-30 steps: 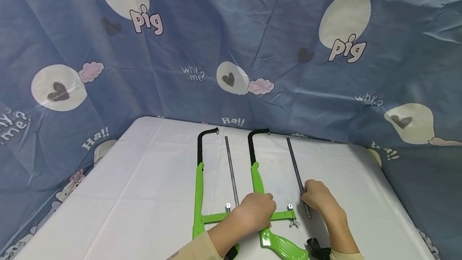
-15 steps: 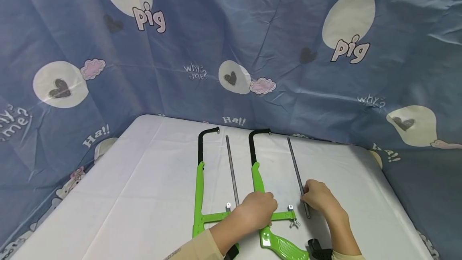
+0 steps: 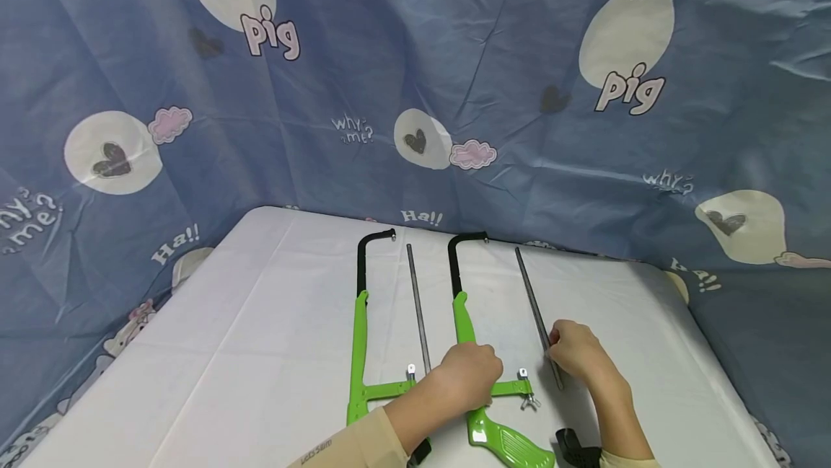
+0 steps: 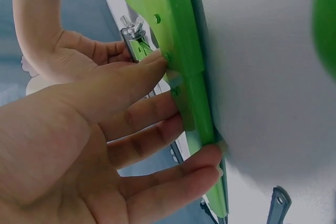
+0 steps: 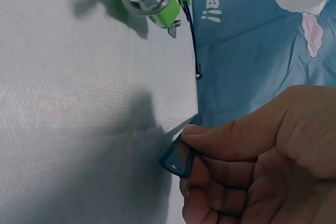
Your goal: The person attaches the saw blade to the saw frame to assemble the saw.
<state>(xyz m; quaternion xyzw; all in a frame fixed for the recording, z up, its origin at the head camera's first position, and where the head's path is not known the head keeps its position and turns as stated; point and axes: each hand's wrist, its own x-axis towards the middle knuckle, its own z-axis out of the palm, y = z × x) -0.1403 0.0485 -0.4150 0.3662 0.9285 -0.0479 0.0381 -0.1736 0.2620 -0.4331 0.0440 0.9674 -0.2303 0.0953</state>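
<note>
In the head view my left hand point(image 3: 470, 378) is at the middle of the right-hand hacksaw frame point(image 3: 462, 320), green with a black hooked front end. The left wrist view shows the thumb on one side of the green frame point(image 4: 184, 51) and fingers along the other. My right hand point(image 3: 574, 349) pinches a dark hacksaw blade point(image 3: 529, 288) near its lower end, just right of that frame. Seen from the right wrist, thumb and forefinger squeeze the blade point(image 5: 177, 160), and its end hole shows. The frame's wing nut point(image 3: 530, 402) sits between the hands.
A second green hacksaw frame point(image 3: 358, 338) lies to the left, partly hidden by my left arm. Beside it lies another blade point(image 3: 417, 302). Everything lies on a white-covered table point(image 3: 260, 309), with a blue patterned cloth point(image 3: 506, 78) hanging behind its far edge.
My right hand has shifted the near end of its blade slightly to the right, so the blade slants more. My left hand has moved only slightly on the frame.
</note>
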